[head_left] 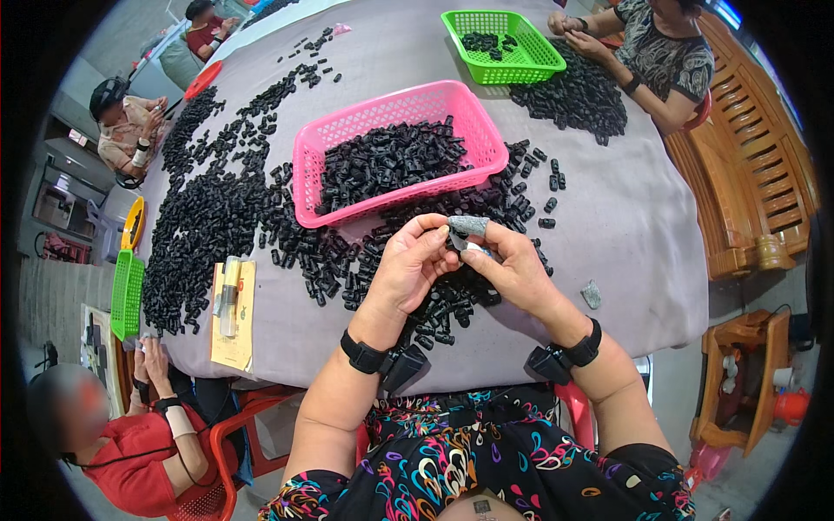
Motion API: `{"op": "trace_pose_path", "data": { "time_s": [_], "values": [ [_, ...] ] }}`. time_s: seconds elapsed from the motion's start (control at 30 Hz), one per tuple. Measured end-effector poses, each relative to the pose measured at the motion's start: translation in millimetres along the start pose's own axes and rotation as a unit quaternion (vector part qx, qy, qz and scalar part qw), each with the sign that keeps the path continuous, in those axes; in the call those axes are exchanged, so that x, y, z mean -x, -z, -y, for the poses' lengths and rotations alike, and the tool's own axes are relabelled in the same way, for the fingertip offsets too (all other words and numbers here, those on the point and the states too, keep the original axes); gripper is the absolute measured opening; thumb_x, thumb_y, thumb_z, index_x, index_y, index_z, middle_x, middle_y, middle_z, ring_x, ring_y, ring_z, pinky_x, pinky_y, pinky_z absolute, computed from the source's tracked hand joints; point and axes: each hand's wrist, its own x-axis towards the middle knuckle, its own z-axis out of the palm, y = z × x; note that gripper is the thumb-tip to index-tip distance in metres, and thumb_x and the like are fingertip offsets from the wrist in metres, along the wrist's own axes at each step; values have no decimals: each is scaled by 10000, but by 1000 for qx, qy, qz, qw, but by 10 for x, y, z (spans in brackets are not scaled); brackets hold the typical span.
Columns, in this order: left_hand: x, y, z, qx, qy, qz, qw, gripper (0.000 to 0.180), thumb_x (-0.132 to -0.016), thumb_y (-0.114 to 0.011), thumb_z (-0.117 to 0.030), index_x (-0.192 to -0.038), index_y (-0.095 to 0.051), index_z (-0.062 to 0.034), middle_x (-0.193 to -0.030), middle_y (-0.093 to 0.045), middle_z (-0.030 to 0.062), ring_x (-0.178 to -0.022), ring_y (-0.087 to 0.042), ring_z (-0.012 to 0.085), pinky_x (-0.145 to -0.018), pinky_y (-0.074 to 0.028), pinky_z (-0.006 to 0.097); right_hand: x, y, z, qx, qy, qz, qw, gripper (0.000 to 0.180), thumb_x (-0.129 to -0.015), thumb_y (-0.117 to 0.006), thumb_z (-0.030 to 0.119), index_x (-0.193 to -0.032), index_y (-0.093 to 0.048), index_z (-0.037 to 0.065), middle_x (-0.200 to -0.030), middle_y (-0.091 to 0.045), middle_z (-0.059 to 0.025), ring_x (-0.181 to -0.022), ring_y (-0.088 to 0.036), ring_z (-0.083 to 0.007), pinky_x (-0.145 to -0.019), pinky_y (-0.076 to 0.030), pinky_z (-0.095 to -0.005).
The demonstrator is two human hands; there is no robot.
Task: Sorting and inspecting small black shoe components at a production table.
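Both my hands meet over a heap of small black cylindrical parts (pixel 439 317) near the table's front edge. My left hand (pixel 408 265) is closed, thumb pressed to index finger. Opposite it, my right hand (pixel 512 265) also pinches inward; a grey finger cover (pixel 469 225) sits on its index finger, with something white at its thumb. What lies between the fingertips is too small and covered to name. Just beyond stands a pink basket (pixel 400 194) with many of the same black parts inside. Each wrist wears a black strap with a dark device.
A loose grey scrap (pixel 592 293) lies right of my right hand. More black parts (pixel 204 230) spread leftward, beside a yellow-capped tube (pixel 229 295) on a tan envelope (pixel 246 334). A green basket (pixel 530 74) is at the far right. Several people sit around the table.
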Motion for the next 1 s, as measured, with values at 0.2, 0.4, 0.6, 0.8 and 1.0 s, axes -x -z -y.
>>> {"op": "trace_pose_path", "data": {
  "time_s": [0.2,0.4,0.6,0.8,1.0],
  "values": [
    [2,-5,5,-8,-2,-14,1000,205,-933,-616,-142,-1121,-567,-77,-907,-652,39,-701,-629,110,-687,-548,289,-4,-11,-12,-132,-12,37,991,389,-929,-597,134,-1279,-512,-11,-960,-631,-22,-889,-573,-74,-810,-476,-243],
    [3,-8,-8,-9,-1,13,1000,242,-930,-624,-148,-1151,-556,-77,-905,-637,42,-692,-606,105,-696,-550,295,-28,-1,42,-241,-20,67,968,342,-944,-564,97,-1259,-517,-28,-985,-640,-38,-915,-595,-91,-851,-491,-261],
    [-4,13,-3,0,-1,31,1000,258,-928,-625,-140,-1166,-550,-75,-920,-639,48,-701,-610,109,-700,-556,300,-32,2,51,-237,-32,63,969,305,-945,-565,96,-1221,-539,-31,-1007,-643,-48,-903,-596,-96,-846,-494,-260],
    [0,15,18,14,-4,42,999,313,-923,-629,-129,-1214,-529,-69,-965,-645,57,-723,-607,108,-706,-552,303,-43,53,88,-248,-84,72,963,286,-945,-582,123,-1212,-575,19,-919,-656,8,-769,-551,-30,-630,-431,-180],
    [-22,37,39,27,-8,74,997,369,-913,-640,-124,-1252,-508,-67,-995,-647,63,-774,-607,114,-732,-538,311,-34,46,9,-268,-79,71,958,333,-923,-631,187,-1220,-577,46,-874,-646,31,-698,-505,3,-558,-378,-153]
  ]
}}
